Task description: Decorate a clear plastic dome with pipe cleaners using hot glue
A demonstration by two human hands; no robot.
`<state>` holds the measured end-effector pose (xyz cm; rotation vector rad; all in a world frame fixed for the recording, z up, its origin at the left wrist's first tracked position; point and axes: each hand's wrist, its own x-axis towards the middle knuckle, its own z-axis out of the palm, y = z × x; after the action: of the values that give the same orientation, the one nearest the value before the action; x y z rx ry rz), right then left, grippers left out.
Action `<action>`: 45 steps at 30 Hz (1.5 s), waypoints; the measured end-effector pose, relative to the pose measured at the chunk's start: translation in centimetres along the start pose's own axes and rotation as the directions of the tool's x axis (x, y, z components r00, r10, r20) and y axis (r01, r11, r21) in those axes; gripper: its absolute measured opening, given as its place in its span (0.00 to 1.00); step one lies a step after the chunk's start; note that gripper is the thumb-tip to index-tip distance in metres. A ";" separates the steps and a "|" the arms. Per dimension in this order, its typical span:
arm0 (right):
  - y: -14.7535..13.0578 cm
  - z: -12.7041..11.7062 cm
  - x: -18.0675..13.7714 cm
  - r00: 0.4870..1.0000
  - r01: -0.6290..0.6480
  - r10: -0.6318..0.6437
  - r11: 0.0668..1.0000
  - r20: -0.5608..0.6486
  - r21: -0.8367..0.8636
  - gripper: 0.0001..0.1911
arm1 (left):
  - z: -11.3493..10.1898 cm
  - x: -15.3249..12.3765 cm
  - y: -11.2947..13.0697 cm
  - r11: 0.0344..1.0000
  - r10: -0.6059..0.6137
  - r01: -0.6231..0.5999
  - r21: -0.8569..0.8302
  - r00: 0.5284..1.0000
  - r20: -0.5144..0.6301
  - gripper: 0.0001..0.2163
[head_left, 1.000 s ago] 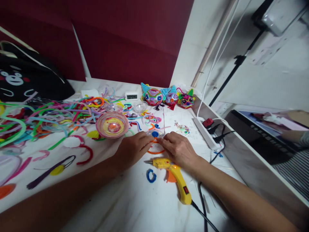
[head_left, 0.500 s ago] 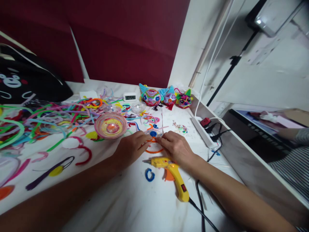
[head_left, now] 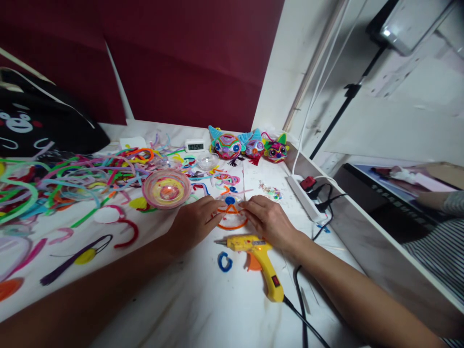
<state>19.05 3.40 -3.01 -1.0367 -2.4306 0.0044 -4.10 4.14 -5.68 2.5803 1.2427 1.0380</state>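
A piece of orange pipe cleaner (head_left: 232, 209), bent to a peak in the middle, lies across a clear plastic dome, with a blue pipe-cleaner coil (head_left: 229, 199) just above it. A second orange strip (head_left: 234, 227) curves along the near edge. From the left, my left hand (head_left: 197, 220) pinches one end of the bent piece; from the right, my right hand (head_left: 270, 220) presses its fingertips together on the other end. Just below my hands rests a yellow hot glue gun (head_left: 250, 244), nozzle pointing left, beside a curled blue pipe cleaner (head_left: 224, 262).
Loose coloured pipe cleaners (head_left: 90, 181) heap up at the left around a pink-and-yellow coiled bowl (head_left: 166, 188). Several decorated animal heads (head_left: 226, 146) stand at the back near a small digital clock (head_left: 195, 145). A power strip (head_left: 308, 198) lies right; beyond the partition sits another person (head_left: 438, 251).
My right hand has shifted slightly right, away from my left. More of the orange pipe cleaner's bent middle shows between my fingertips. The glue gun has stayed in place.
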 end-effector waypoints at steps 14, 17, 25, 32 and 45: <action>0.4 -0.3 -0.3 0.988 0.053 -0.050 0.998 -0.143 0.020 0.12 | -0.7 0.1 0.1 0.996 0.077 -0.071 0.050 0.991 -0.112 0.09; 0.8 -0.4 -0.4 0.988 0.030 -0.024 0.999 -0.152 0.037 0.11 | -0.6 0.2 0.1 0.995 0.093 -0.086 0.059 0.986 -0.137 0.10; 2.4 -1.1 -0.5 0.970 -0.071 0.095 0.991 -0.222 0.112 0.09 | -0.2 0.8 -0.8 0.999 -0.031 0.031 -0.021 0.999 -0.022 0.25; 2.7 -3.4 0.0 0.970 -0.202 0.222 0.963 -0.098 0.180 0.08 | -0.5 0.9 -1.4 0.997 -0.067 0.072 -0.028 0.989 0.131 0.31; -5.0 -5.6 -6.1 0.832 -0.501 0.416 0.848 0.367 0.172 0.05 | -1.0 2.0 -0.5 0.996 -0.056 0.070 -0.060 0.976 0.211 0.32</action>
<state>21.71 -5.34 0.22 -1.5682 -2.2873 0.6915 -4.15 5.75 -4.02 2.5051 1.2065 0.7595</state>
